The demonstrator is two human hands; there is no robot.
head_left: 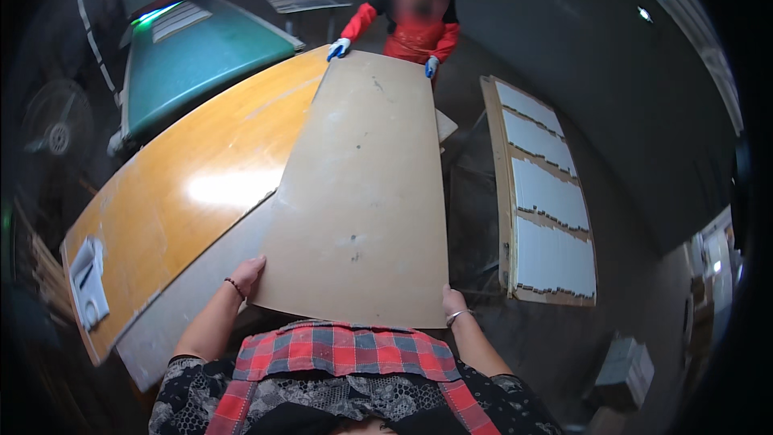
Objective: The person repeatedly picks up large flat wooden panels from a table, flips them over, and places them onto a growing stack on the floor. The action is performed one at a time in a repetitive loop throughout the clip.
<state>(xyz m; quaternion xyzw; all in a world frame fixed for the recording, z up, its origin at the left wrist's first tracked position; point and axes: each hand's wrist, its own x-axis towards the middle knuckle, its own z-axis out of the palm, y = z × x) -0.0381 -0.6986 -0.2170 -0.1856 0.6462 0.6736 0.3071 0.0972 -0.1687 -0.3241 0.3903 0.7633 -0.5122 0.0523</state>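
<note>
Surface [173, 149], orange: left of beige board [362, 193], partly hidden behind it; contact not determinable. White object [90, 262]: on near left end of surface. Green-topped machine [209, 60]: beyond surface. Fan [58, 138]: at far left. Panel [506, 193] carrying 4 white stacks [551, 193]: right of beige board, well apart. Co-worker [415, 39]: behind far edge, with 2 gloved hands [339, 49] on far corners. Beige board: held between co-worker and checked apron [346, 350]. Left hand [250, 275]: clamped on left edge near front corner, forearm angled in from lower left. Right hand [454, 303]: clamped on right edge near front corner, forearm angled in from lower right. Hands: well apart; fingers under beige board not visible.
</note>
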